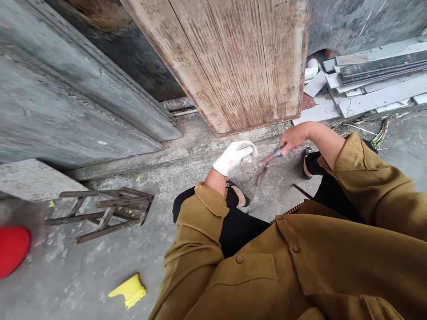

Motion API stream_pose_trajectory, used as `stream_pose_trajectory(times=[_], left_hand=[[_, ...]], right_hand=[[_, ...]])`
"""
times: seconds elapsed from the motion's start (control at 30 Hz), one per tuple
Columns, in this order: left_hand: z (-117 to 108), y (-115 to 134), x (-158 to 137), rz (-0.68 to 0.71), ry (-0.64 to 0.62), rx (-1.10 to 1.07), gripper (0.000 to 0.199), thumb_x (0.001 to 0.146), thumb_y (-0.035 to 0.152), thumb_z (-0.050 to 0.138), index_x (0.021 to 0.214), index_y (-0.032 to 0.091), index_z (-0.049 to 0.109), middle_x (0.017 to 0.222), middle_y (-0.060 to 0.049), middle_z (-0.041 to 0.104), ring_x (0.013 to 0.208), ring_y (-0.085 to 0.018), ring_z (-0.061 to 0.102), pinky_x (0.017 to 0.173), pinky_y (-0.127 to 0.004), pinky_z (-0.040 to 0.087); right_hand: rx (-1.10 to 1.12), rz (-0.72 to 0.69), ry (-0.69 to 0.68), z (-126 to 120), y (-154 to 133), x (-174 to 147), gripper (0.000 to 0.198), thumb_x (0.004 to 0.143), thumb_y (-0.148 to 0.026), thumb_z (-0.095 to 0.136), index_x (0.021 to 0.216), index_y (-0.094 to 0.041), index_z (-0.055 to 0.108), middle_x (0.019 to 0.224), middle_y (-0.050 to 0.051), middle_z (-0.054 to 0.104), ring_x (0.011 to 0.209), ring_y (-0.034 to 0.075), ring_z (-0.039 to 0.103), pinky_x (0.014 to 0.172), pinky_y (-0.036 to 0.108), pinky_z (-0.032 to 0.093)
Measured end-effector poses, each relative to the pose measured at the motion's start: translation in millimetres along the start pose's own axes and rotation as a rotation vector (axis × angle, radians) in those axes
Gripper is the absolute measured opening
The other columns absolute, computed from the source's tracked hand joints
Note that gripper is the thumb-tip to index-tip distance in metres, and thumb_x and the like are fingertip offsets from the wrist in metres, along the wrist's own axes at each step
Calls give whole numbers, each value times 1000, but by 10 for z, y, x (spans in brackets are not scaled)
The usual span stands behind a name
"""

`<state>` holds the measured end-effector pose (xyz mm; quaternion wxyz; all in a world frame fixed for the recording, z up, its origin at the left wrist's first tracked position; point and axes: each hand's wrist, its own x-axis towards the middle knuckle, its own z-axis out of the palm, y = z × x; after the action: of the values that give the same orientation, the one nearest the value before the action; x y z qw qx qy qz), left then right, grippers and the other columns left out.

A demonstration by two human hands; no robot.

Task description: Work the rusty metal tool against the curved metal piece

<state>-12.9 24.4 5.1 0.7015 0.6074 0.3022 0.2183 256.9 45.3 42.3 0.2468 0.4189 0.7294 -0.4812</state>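
Observation:
My left hand (232, 158), in a white knitted glove, is closed around a curled pale grey piece (249, 148) whose kind I cannot make out. To its right, my bare right hand (294, 138) grips the grey-wrapped end of a rusty hammer (266, 161). The hammer's head points left and down, close to the left glove, and is blurred. Both hands are above the concrete ground, just in front of the lower edge of a worn wooden door panel (240, 66) leaning on the wall.
A dark wooden stool (110, 209) lies at the left. A red round object (12, 251) shows at the left edge. A torn yellow piece (131, 291) lies on the floor. White and dark boards (383, 84) are stacked at the right, beside a white pipe (311, 69).

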Motion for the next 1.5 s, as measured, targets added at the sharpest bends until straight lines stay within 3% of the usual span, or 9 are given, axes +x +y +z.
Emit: stream_pose_trajectory(times=[0.17,0.33,0.57,0.7,0.9,1.07,1.23,1.37,1.5], left_hand=[[6,-89,73,36,100,36,36,85,45,67,80,10,66,70,-4,62,54,-8,49,53,-22,37],[23,-196,139,-15,103,100,40,83,51,67,81,11,65,58,1,53,50,-8,43,50,-21,32],[97,-138,91,-111,-179,64,44,85,53,66,86,9,68,56,1,49,50,-8,38,53,-23,33],[73,-127,71,-105,-201,42,42,84,51,68,84,9,69,60,0,53,50,-7,38,53,-24,33],[51,-145,64,-102,-84,116,41,80,51,70,82,10,68,71,-4,62,55,-8,46,53,-22,35],[100,-180,101,-48,34,152,39,84,52,65,86,12,67,70,-3,60,60,-10,50,57,-21,39],[217,-159,70,-162,-250,130,40,87,49,63,89,10,70,64,-3,56,54,-9,45,51,-20,33],[230,-41,9,-159,-276,42,41,84,50,67,88,9,72,73,-7,63,55,-8,45,53,-23,37],[120,42,-42,-114,-187,9,40,83,49,69,83,9,71,63,-4,59,51,-8,42,54,-25,38]], right_hand=[[170,-343,-303,112,-223,-45,46,79,-60,71,81,-15,64,60,-5,56,51,6,46,55,22,34],[439,-459,338,-8,-181,-155,46,90,-61,59,83,-15,62,59,-3,54,52,7,44,51,21,33],[157,79,816,-113,-1,8,43,95,-55,53,94,-14,66,75,8,63,69,16,56,60,28,38],[-205,172,539,-41,-22,112,36,90,-48,62,92,-13,70,84,12,65,77,20,59,63,30,35],[54,-223,-262,95,-181,-33,35,85,-51,68,83,-16,66,61,-3,56,53,8,47,57,24,36],[408,-474,318,12,-195,-182,43,88,-59,62,83,-16,61,65,-2,57,54,7,45,54,22,34],[441,-171,824,-76,-61,-47,47,96,-61,46,93,-16,62,67,3,55,59,12,46,56,27,35],[4,192,799,-91,-2,17,38,92,-49,58,97,-12,69,82,11,64,80,22,58,67,32,38],[-156,164,337,-40,-6,-6,33,88,-45,66,87,-13,71,75,9,64,71,20,58,66,32,37]])
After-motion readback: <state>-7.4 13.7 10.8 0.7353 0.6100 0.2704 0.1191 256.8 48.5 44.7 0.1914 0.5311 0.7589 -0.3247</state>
